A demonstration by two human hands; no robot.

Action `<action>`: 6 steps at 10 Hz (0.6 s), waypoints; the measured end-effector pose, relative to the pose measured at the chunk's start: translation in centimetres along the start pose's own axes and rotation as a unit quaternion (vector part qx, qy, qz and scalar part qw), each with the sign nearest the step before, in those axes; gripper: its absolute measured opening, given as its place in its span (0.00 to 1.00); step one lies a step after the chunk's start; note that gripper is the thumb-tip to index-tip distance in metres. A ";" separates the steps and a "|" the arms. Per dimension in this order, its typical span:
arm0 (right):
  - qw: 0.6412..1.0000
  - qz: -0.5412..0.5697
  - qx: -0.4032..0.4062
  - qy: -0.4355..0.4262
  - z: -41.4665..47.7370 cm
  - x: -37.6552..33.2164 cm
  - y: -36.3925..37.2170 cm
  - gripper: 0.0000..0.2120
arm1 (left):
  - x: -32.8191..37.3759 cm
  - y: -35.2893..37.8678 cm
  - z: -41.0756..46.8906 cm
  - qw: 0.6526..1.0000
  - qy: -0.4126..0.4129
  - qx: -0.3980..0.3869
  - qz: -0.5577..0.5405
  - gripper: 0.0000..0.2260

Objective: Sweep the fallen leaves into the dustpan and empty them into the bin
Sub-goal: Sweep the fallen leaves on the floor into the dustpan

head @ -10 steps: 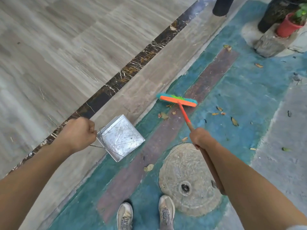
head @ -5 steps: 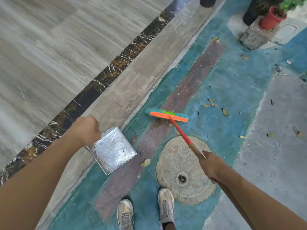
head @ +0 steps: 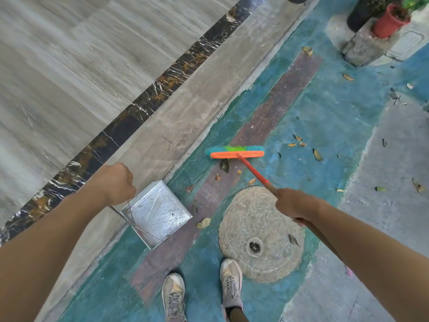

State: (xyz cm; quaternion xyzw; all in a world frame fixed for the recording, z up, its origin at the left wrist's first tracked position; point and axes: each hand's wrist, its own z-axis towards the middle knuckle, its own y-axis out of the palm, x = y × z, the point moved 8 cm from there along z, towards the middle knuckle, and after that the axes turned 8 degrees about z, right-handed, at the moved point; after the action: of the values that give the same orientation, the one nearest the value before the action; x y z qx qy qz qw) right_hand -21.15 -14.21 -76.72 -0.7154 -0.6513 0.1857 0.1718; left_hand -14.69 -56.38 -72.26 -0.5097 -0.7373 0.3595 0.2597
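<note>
Drain cover (head: 255,217): lay at 1 o'clock from the shoes (head: 229,284). Its rim could have snagged bristles and flicked leaves away.
Dustpan (head: 160,212): hung at 10 o'clock, looking empty. I couldn't tell if its lip met the floor, and a gap would let leaves slide under.
Broom (head: 236,154): head at 12 o'clock, a few leaves (head: 224,165) just behind it.
Left hand (head: 116,184): fisted round the pan's thin wire handle, so the pan might swing.
Right hand (head: 294,205): wrapped round the stick.
Scattered leaves (head: 317,155): at 1–2 o'clock, well apart and easily missed.
Bin: not in sight.

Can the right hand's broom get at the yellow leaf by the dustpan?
Probably yes: the right hand grips the broom, and only painted floor with smaller leaves lies between its head and the yellow leaf beside the dustpan.
</note>
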 end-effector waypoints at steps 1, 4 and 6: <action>0.997 -0.074 -0.006 0.020 -2.4 3.6 -0.4 0.17 | 0.4 -0.8 0.0 1.000 0.000 0.001 -0.001 0.14; 0.994 0.093 0.026 0.042 -2.9 6.0 -3.8 0.20 | 1.1 -2.1 0.9 1.000 -0.003 -0.011 0.012 0.09; 0.995 0.072 0.072 -0.010 1.6 -0.3 -1.9 0.16 | 0.5 -1.3 2.2 1.000 -0.012 -0.008 0.020 0.09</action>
State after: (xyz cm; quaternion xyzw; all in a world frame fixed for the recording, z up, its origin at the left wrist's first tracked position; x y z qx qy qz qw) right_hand -23.64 -14.34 -77.16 -0.7444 -0.5845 0.2515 0.2026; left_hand -17.21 -56.82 -72.50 -0.5221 -0.7326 0.3653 0.2395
